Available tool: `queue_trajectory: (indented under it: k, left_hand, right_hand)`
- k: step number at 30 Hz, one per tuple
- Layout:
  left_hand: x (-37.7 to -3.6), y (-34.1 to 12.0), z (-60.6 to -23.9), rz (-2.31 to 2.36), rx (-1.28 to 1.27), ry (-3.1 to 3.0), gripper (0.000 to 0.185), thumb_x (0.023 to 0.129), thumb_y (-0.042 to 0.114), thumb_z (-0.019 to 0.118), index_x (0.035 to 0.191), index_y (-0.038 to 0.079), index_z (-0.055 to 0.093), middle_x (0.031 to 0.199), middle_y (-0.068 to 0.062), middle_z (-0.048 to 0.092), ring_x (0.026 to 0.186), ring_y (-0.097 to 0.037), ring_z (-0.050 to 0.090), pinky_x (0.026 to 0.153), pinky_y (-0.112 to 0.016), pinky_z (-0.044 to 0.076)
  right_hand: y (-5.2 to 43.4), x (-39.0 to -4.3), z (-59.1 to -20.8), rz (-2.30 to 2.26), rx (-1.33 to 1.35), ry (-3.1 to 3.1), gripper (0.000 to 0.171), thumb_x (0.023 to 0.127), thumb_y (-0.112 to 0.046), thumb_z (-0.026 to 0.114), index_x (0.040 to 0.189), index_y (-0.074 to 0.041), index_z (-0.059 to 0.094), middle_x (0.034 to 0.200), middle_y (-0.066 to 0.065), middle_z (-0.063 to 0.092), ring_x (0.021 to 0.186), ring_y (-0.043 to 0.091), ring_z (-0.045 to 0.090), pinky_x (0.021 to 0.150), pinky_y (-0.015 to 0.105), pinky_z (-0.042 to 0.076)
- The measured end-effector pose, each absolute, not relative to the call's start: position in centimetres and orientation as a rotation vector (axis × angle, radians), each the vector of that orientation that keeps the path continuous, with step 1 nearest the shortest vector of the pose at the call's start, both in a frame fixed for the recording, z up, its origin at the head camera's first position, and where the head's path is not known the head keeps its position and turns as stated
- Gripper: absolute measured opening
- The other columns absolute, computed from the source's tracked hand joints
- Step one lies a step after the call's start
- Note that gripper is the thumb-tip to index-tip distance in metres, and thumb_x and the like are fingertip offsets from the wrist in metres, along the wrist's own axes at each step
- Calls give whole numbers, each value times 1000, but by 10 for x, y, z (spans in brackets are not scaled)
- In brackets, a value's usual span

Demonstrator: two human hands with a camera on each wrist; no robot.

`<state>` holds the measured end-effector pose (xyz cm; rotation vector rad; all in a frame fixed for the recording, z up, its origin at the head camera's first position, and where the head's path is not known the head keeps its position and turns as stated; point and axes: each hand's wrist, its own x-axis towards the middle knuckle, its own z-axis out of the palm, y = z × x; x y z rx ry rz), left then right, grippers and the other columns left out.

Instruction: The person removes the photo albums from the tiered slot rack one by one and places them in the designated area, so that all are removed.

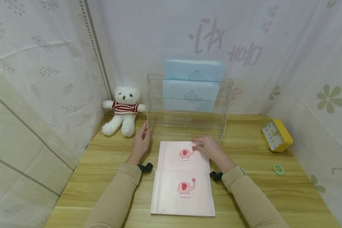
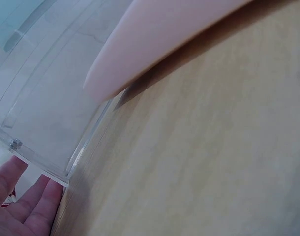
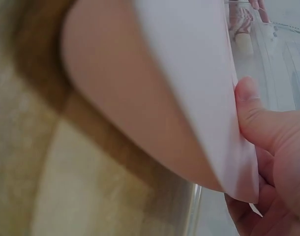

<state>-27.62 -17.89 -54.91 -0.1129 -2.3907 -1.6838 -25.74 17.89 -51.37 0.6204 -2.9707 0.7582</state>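
Note:
In the head view, my right hand [image 1: 209,148] holds a pink elephant booklet [image 1: 171,155] by its upper right part. The right wrist view shows the thumb on one face of this booklet [image 3: 189,64] and the fingers behind it. A second pink elephant booklet [image 1: 166,193] lies nearer on the table, its far edge meeting or overlapped by the held one. My left hand [image 1: 141,142] touches the left side of a clear acrylic rack [image 1: 188,122], its fingers fairly straight along the outside of the side panel [image 2: 37,164].
Two blue whale booklets [image 1: 174,96] stand in the rack's upper tiers. A white teddy bear [image 1: 125,109] in a striped sweater sits left of the rack. A yellow clock [image 1: 285,136] and a green ring [image 1: 278,169] are on the right. Patterned cloth surrounds the wooden table [image 1: 102,177].

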Motion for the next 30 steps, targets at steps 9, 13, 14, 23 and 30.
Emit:
queue_trajectory:
  k: [9,13,14,23,30]
  left_hand:
    - [-277,-179,-551,-1686,-120,-2384,57,118,38,51,172,25,40,162,-23,57,140,-47,65,108,-63,57]
    - [-278,-180,-551,-1683,-119,-2389,57,118,40,51,173,28,40,162,-23,57,139,-45,66,106,-62,58]
    - [-278,-180,-551,-1680,-119,-2394,57,118,41,51,173,29,40,162,-23,57,139,-45,66,105,-62,58]
    - [-276,-179,-549,-1663,-119,-2402,56,118,40,51,172,30,40,160,-23,58,137,-45,67,106,-62,58]
    - [-276,-180,-550,-1645,-108,-2409,56,118,40,52,172,29,41,161,-23,58,137,-46,67,108,-63,57]
  right_hand:
    - [181,-257,-519,829,572,-3008,37,98,-34,86,132,-20,82,137,8,80,136,38,71,112,58,57]
    - [181,-258,-522,823,562,-3020,38,98,-36,85,133,-21,81,139,7,79,136,37,70,112,57,57]
    - [181,-258,-522,819,558,-3022,38,98,-36,85,133,-21,81,139,7,79,136,37,71,112,57,57]
    - [181,-258,-522,763,563,-3044,39,100,-37,83,135,-19,80,141,7,78,138,37,69,115,58,55]
    - [179,-256,-521,703,579,-3053,41,101,-38,82,137,-19,79,141,9,77,138,38,69,115,58,55]
